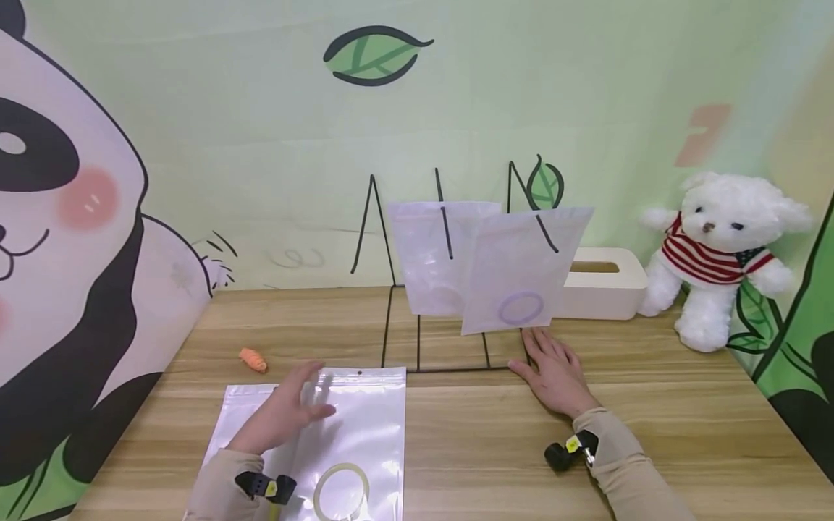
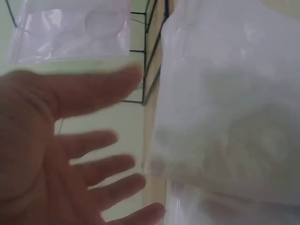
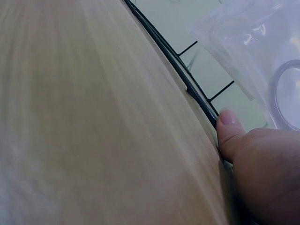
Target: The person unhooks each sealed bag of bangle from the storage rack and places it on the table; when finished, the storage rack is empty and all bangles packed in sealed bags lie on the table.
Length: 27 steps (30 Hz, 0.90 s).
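Note:
My left hand (image 1: 287,409) hovers with spread fingers over white zip bags (image 1: 374,420) lying on the table. Through the right one of these bags a pale yellow ring (image 1: 341,467) shows. In the left wrist view nothing sits between the thumb and fingers. My right hand (image 1: 554,376) rests, fingers extended, at the front right corner of a black wire rack (image 1: 449,371); its thumb (image 3: 229,129) touches the wire. Two white zip bags hang on the rack's prongs, a rear bag (image 1: 426,278) and a front bag (image 1: 508,268) with a purple ring outline (image 1: 521,307).
Behind the rack's right side is a cream tissue box (image 1: 599,300). A white teddy bear (image 1: 706,289) in a striped shirt sits at the back right. A small orange object (image 1: 253,359) lies on the wooden table (image 1: 482,449) at the left. A panda-printed backdrop rises behind.

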Tool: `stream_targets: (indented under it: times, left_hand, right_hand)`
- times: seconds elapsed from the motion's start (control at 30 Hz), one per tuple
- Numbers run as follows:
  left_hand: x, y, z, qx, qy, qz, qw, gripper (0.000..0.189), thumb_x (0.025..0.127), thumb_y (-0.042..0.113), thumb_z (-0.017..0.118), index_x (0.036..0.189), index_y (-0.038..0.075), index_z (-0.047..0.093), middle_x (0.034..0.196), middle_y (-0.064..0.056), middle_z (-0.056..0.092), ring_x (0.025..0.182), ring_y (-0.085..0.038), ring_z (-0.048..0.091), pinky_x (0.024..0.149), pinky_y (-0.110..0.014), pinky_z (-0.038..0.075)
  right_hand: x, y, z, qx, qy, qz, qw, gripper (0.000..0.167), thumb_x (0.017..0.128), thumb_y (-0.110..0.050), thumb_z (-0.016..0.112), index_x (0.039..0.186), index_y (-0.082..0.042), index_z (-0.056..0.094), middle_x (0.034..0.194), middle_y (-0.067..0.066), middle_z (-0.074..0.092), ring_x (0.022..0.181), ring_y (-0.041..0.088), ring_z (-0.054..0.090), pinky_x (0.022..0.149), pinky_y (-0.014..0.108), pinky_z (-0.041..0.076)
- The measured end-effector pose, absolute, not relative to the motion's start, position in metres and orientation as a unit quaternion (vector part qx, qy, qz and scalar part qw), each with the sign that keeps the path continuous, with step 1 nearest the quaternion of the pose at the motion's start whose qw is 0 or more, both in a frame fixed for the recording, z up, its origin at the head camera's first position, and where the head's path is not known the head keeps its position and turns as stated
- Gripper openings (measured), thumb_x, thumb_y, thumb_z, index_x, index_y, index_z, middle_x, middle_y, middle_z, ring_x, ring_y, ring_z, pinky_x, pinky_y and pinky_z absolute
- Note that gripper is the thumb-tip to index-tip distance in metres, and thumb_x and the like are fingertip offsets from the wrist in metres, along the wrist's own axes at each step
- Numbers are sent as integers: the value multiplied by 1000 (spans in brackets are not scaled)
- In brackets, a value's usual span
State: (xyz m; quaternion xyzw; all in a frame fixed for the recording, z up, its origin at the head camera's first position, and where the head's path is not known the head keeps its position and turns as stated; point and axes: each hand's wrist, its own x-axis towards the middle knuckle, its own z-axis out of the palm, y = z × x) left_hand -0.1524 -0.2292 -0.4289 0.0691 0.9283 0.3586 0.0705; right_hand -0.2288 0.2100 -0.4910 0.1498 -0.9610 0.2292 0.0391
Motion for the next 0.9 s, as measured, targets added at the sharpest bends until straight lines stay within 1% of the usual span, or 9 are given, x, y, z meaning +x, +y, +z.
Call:
stream_targets:
  times: [0.07, 0.17, 0.27, 0.4, 0.53, 0.73, 0.83, 0.9]
  left_hand:
    - [-149, -226, -431, 103, 939, 318, 77, 84, 78, 26, 81, 144, -1, 38, 150, -28, 31, 135, -50, 29, 105, -67, 27]
    - [-145, -220, -435, 136, 948, 276, 83, 89, 69, 30, 86, 141, 0, 45, 150, -23, 36, 136, -46, 32, 102, -71, 26]
    - [-141, -214, -436, 145, 955, 246, 82, 91, 62, 28, 90, 138, 1, 49, 146, -20, 42, 134, -43, 37, 98, -74, 27]
    - [-135, -205, -436, 145, 960, 226, 80, 92, 56, 23, 92, 136, 1, 51, 144, -21, 45, 131, -42, 41, 98, -71, 29]
    - [-130, -198, -433, 159, 958, 222, 84, 93, 54, 25, 92, 134, 1, 52, 142, -21, 47, 129, -41, 43, 97, -67, 30]
    - [-126, -195, -433, 170, 957, 217, 92, 92, 55, 27, 92, 133, 0, 52, 141, -19, 48, 130, -40, 41, 97, -64, 31]
    - [-125, -196, -432, 173, 957, 215, 92, 91, 58, 29, 90, 134, -1, 51, 140, -20, 48, 130, -41, 41, 97, -65, 33]
    - [-125, -196, -431, 175, 957, 215, 91, 90, 61, 33, 89, 135, -2, 50, 140, -21, 47, 130, -43, 40, 97, -67, 32]
  right_hand:
    - [-229, 210, -491, 150, -961, 230, 40, 71, 100, -45, 48, 151, 0, 27, 156, 24, 22, 144, 39, 17, 110, 61, 13]
    - [-229, 210, -491, 150, -960, 231, 42, 71, 100, -45, 48, 151, 0, 26, 156, 23, 21, 144, 39, 16, 110, 61, 13]
    - [-229, 210, -492, 150, -960, 231, 43, 71, 100, -45, 48, 151, -1, 26, 156, 23, 22, 144, 39, 16, 110, 61, 13]
    - [-229, 211, -492, 150, -961, 230, 43, 71, 100, -45, 47, 151, 0, 27, 156, 24, 22, 144, 39, 17, 110, 61, 13]
    - [-228, 211, -490, 149, -960, 232, 43, 71, 100, -45, 48, 151, 0, 28, 155, 24, 23, 144, 39, 18, 110, 61, 13]
    - [-229, 211, -490, 149, -960, 234, 45, 71, 100, -45, 48, 151, 0, 28, 155, 24, 23, 143, 40, 18, 109, 61, 14]
    - [-229, 211, -491, 150, -960, 234, 45, 71, 100, -45, 48, 151, -1, 27, 156, 24, 23, 144, 39, 18, 109, 61, 13]
    - [-229, 210, -491, 151, -960, 233, 45, 71, 100, -45, 48, 151, -1, 26, 156, 23, 22, 144, 39, 17, 109, 61, 13]
